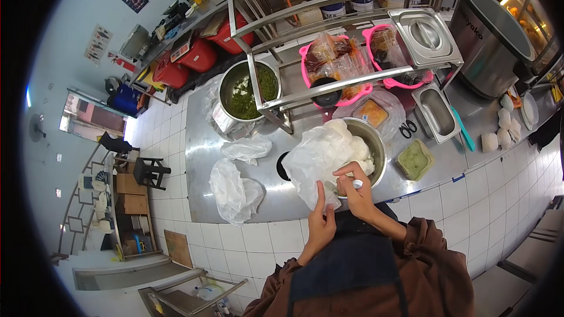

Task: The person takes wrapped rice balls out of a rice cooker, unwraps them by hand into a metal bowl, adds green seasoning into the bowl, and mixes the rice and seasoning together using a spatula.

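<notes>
A translucent white plastic bag (pixel 314 161) lies partly over a metal bowl (pixel 380 151) of white lumpy food (pixel 359 149), close in front of me. My left hand (pixel 321 223) is at the bag's near edge, its index finger and thumb closed on the plastic. My right hand (pixel 357 195) is beside it, over the bowl's near rim. Its fingers are closed round a slim tool with a white rounded end (pixel 357 184); the rest of the tool is hidden. To the left, more crumpled white plastic bags (pixel 232 194) lie on the metal table.
A bowl of chopped greens (pixel 249 91) stands at the back left. Pink baskets (pixel 304 61) with bagged sauces sit beneath a metal rack (pixel 346 0). Black scissors (pixel 406 129), a green-filled container (pixel 416 159), a steel pan (pixel 436 111) and a large cooker (pixel 487 41) are on the right.
</notes>
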Motion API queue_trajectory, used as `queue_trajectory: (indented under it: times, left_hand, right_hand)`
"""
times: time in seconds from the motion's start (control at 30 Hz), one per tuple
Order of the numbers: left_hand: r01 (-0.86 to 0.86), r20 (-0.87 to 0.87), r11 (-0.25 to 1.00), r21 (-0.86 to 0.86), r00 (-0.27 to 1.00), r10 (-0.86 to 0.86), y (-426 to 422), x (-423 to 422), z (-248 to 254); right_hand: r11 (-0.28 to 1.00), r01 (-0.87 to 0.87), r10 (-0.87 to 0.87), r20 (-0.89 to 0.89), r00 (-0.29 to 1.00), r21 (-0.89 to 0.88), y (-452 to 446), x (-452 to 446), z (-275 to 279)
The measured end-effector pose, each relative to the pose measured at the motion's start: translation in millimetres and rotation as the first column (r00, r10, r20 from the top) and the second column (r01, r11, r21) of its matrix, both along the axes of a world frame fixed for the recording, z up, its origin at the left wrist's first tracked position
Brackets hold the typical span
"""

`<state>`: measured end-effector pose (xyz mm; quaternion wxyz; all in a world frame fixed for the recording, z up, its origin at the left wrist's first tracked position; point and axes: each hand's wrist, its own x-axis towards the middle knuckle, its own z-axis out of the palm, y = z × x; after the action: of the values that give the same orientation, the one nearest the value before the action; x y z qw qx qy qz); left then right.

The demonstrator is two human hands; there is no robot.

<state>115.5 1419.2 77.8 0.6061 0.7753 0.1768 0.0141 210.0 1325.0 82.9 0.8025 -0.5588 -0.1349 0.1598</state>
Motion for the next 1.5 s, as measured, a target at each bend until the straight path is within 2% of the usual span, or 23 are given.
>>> queue_trajectory:
  times: [0.07, 0.13, 0.2, 0.23, 0.27, 0.37, 0.43, 0.67, 0.73, 0.83, 0.87, 0.9, 0.93, 1.03, 1.1, 1.17, 1.2, 1.27, 1.3, 1.33, 1.37, 1.4, 1.5]
  left_hand:
    - [0.041, -0.08, 0.997, -0.07, 0.996, -0.047, 3, 4, 12]
    - [0.001, 0.142, 0.988, 0.152, 0.99, -0.023, 10, 7, 9]
    - [-0.008, 0.203, 0.985, 0.174, 0.979, -0.028, 20, 12, 20]
    - [-0.023, 0.264, 0.981, 0.195, 0.964, -0.03, 24, 16, 28]
    - [-0.046, 0.281, 0.997, 0.067, 0.959, 0.025, 28, 19, 36]
    - [-0.015, 0.206, 0.987, 0.16, 0.978, -0.018, 39, 35, 66]
    - [-0.042, 0.207, 0.991, 0.124, 0.978, 0.016, 43, 49, 79]
    - [0.222, 0.243, 0.968, 0.115, 0.939, -0.244, 67, 90, 106]
    - [0.283, 0.265, 0.957, -0.069, 0.93, -0.256, 71, 99, 103]
    - [0.339, 0.214, 0.922, -0.188, 0.93, -0.298, 74, 111, 98]
    - [0.343, 0.212, 0.921, -0.185, 0.929, -0.304, 73, 113, 96]
    - [0.358, 0.2, 0.883, -0.304, 0.93, -0.308, 71, 116, 93]
    - [0.364, 0.189, 0.832, -0.418, 0.931, -0.313, 69, 118, 91]
    - [0.334, 0.17, 0.791, -0.512, 0.943, -0.288, 64, 122, 88]
    - [0.336, 0.202, 0.793, -0.508, 0.942, -0.27, 69, 125, 86]
    - [0.339, 0.24, 0.794, -0.505, 0.939, -0.248, 72, 125, 89]
    - [0.34, 0.259, 0.752, -0.565, 0.938, -0.23, 73, 123, 94]
    - [0.341, 0.286, 0.706, -0.62, 0.937, -0.201, 73, 122, 103]
    - [0.31, 0.275, 0.703, -0.64, 0.947, -0.167, 72, 121, 106]
    - [0.277, 0.26, 0.7, -0.659, 0.956, -0.134, 72, 120, 108]
    - [0.276, 0.266, 0.702, -0.657, 0.956, -0.128, 73, 119, 108]
    - [0.239, 0.248, 0.668, -0.704, 0.965, -0.083, 73, 118, 107]
    - [0.211, 0.242, 0.641, -0.738, 0.969, -0.041, 80, 110, 98]
  right_hand:
    - [0.992, 0.055, -0.046, -0.085, 0.995, 0.114, -6, 0, 7]
    - [0.982, 0.14, -0.131, -0.082, 0.988, 0.128, -17, 10, 12]
    - [0.963, 0.226, -0.215, -0.084, 0.973, 0.148, -30, 25, 20]
    - [0.928, 0.264, -0.249, -0.088, 0.964, 0.262, -38, 33, 24]
    - [0.879, 0.297, -0.282, -0.097, 0.955, 0.373, -45, 39, 29]
    - [0.845, 0.299, -0.309, -0.053, 0.95, 0.444, -64, 53, 39]
    - [0.833, 0.315, -0.337, -0.034, 0.941, 0.455, -71, 57, 50]
    - [0.762, 0.262, -0.324, -0.002, 0.946, 0.592, -81, 57, 67]
    - [0.738, 0.243, -0.319, 0.008, 0.948, 0.629, -81, 56, 66]
    - [0.661, 0.175, -0.33, 0.073, 0.941, 0.73, -75, 51, 68]
    - [0.674, 0.121, -0.333, 0.154, 0.93, 0.729, -71, 50, 67]
    - [0.688, 0.068, -0.334, 0.233, 0.913, 0.722, -67, 48, 68]
    - [0.698, 0.063, -0.339, 0.252, 0.906, 0.713, -60, 46, 70]
    - [0.766, 0.006, -0.276, 0.319, 0.907, 0.643, -45, 41, 62]
    - [0.778, -0.01, -0.238, 0.309, 0.921, 0.629, -52, 41, 58]
    - [0.648, 0.139, -0.328, 0.11, 0.938, 0.749, -65, 44, 59]
    - [0.65, 0.13, -0.324, 0.118, 0.939, 0.749, -74, 45, 59]
    - [0.806, 0.421, -0.5, 0.098, 0.86, 0.416, -90, 46, 66]
    - [0.811, 0.409, -0.492, 0.109, 0.864, 0.418, -88, 47, 73]
    - [0.908, 0.404, -0.415, 0.399, 0.818, 0.115, -82, 46, 82]
    - [0.876, 0.442, -0.234, 0.628, 0.742, -0.195, -75, 45, 88]
    - [0.769, 0.482, -0.081, 0.684, 0.725, -0.42, -69, 43, 88]
    - [0.742, 0.511, -0.025, 0.743, 0.668, -0.434, -50, 55, 53]
